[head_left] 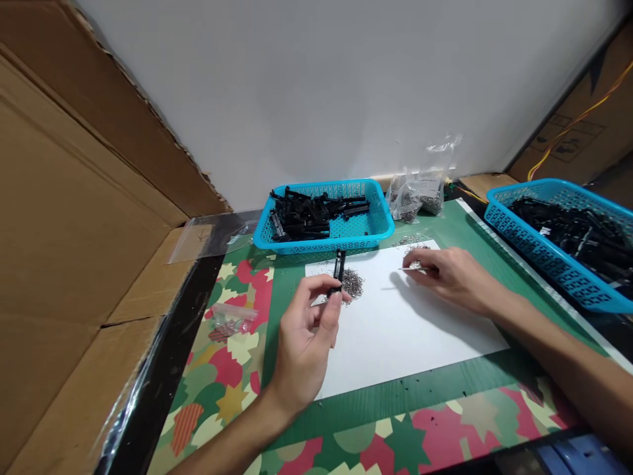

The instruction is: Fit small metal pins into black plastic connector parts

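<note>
Between the thumb and fingers of my left hand (307,330) a narrow black plastic part (339,265) is held upright. Just behind it, a pile of small metal pieces (353,284), like tiny springs or pins, lies on a white sheet (376,349). My right hand (448,274) is over the sheet's right side, its fingers pinched on a thin pointed tool, perhaps tweezers (406,268). Only the light tip of that tool shows; the rest is hidden in the hand. More small metal pieces (409,241) lie beyond the right fingers.
A blue basket (324,248) of black plastic parts stands at the back; another blue basket (558,264) is at the right. Clear bags (429,191) of metal pieces sit behind. A small plastic bag (232,319) lies at left, near cardboard (133,284) walls.
</note>
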The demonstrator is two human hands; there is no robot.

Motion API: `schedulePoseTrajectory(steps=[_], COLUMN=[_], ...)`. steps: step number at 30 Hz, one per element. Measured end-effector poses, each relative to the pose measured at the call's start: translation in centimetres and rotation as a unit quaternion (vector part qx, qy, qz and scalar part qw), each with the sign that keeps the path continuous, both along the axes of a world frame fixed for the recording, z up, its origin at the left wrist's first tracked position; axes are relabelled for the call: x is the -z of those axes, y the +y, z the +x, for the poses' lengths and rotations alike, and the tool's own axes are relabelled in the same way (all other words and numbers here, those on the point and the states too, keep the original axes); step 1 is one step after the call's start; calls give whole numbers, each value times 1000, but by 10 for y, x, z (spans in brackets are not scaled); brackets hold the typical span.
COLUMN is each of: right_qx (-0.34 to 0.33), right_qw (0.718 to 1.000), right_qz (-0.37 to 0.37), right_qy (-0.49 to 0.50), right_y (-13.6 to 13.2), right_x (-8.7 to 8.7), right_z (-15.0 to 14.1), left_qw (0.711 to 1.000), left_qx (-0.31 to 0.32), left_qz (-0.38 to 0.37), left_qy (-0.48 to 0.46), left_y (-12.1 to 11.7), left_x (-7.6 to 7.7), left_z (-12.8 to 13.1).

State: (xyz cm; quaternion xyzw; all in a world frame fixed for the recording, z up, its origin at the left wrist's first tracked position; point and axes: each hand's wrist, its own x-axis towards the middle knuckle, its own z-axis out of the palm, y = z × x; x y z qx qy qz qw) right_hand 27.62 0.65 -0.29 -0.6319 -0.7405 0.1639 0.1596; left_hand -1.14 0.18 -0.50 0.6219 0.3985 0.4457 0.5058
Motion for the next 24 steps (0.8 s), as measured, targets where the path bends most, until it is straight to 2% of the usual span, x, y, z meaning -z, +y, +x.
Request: schedulePoseTrajectory(steps=[3, 6, 8, 11, 15, 24], right_qx=[-76, -180, -225, -246, -253, -282], right_qw=[997, 979, 965, 955, 955, 954], right_qz=[32, 73, 100, 122, 119, 93], right_qy=[1, -55, -94, -114, -101, -38], right_y=[-9, -17, -20, -20, -19, -22], right_x=[8, 17, 21, 26, 29, 22], right_z=[-28, -52, -62, -68, -66, -49], left_qw=[998, 997, 996, 996, 997, 998], left_qx=[-35, -51, -51, -44, -36, -14], left_qz=[31, 43, 38, 33, 31, 17], left_qy=[-30, -48, -57, -65, -67, -51], left_y=[3, 4, 4, 4, 3, 2], left_x=[-1, -1, -1, -2, -2, 0], left_z=[1, 2, 2, 3, 3, 1])
